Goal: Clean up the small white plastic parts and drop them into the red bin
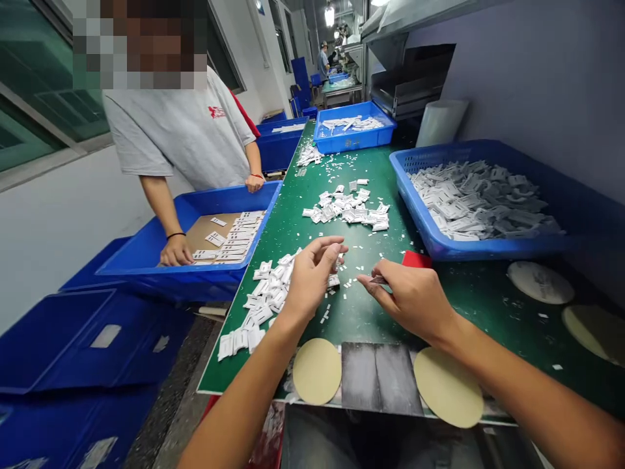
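- Right hand [415,296]: fingers pinched on thin piece [378,280], kind unclear.
- Left hand [311,270]: fingers curled; from here I can't tell if gripping the white part [334,281] beside them.
- White scraps [348,284] between hands, on green surface [371,322].
- White pile [273,286] outside left fingers.
- Blue basket [415,195] beyond right fingers.

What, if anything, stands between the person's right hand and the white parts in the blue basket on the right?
A red object lies beyond the right hand, and the near wall of the blue basket rises before the white parts.
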Tool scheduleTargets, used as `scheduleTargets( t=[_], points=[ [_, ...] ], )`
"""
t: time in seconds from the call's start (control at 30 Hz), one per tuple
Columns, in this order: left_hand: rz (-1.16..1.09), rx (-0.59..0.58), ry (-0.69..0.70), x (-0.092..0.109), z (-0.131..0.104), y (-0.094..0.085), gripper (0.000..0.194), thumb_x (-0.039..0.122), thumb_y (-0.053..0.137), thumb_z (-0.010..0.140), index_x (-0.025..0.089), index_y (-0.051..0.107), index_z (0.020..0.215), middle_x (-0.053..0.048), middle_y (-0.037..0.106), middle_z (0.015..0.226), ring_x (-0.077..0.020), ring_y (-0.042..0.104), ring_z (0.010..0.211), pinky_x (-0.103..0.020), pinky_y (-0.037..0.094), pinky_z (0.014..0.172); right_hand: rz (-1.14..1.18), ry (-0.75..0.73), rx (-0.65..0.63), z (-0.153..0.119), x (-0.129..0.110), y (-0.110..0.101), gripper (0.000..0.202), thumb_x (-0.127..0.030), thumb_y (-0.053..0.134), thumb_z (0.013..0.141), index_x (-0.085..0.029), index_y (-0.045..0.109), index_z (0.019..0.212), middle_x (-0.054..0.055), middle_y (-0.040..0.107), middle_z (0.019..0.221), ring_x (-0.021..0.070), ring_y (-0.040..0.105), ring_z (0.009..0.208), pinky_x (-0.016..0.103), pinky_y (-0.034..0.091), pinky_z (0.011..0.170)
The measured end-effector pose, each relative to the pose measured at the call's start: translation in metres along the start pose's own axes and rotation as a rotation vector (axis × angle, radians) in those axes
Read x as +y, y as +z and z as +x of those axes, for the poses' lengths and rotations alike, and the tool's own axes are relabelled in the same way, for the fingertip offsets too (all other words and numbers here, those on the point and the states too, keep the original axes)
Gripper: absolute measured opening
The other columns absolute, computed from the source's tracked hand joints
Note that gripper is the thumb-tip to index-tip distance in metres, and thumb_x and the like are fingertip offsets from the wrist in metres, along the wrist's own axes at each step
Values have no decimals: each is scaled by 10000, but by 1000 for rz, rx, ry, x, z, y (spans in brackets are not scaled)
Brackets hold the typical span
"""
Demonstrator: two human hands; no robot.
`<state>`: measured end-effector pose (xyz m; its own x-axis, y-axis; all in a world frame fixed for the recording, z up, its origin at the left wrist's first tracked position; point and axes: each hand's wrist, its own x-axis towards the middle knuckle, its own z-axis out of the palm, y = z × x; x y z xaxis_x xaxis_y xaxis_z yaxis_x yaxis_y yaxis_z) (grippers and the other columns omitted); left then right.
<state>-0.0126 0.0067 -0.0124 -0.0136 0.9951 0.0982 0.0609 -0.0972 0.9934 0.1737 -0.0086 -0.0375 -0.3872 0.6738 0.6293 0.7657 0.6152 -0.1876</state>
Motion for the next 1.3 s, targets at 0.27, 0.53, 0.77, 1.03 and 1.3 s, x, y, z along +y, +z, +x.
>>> scheduleTargets(
  t=[0.27,0.53,0.77,1.03,1.3],
  points=[
    [531,231,188,1,7,-22,259,211,477,880,232,699,1011,-38,719,1067,-201,631,983,-313,446,846,-6,91,-9,1,9,1,347,-426,468,968,-194,523,717,-22,594,591,106,506,496,278,190,514],
    [1008,297,119,-6,14,-36,297,153,489,838,270,709,1001,-49,731,1017,-267,606,999,-424,350,928,5,139,-34,3,14,1,357,-441,450,966,-202,505,708,-11,634,627,117,525,514,272,193,520],
    [1008,141,233,-4,19,-23,326,176,454,886,210,651,1144,-99,649,1201,-247,579,1091,-378,385,980,-44,206,-79,9,14,-7,272,-347,451,941,-204,533,725,19,673,680,145,581,587,287,183,549],
    [1102,-264,375,-1,73,67,454,153,582,845,199,577,1296,-110,635,1249,-234,562,1155,-335,422,1001,-17,251,69,6,22,-3,290,-369,462,919,-210,524,684,3,582,552,143,515,514,284,187,537],
    [1038,-324,264,-38,121,115,265,298,558,928,174,618,1154,-105,599,1232,-228,567,1132,-455,475,972,52,246,128,8,15,-10,297,-343,435,934,-199,556,704,23,621,613,140,541,551,272,238,558]
  ],
)
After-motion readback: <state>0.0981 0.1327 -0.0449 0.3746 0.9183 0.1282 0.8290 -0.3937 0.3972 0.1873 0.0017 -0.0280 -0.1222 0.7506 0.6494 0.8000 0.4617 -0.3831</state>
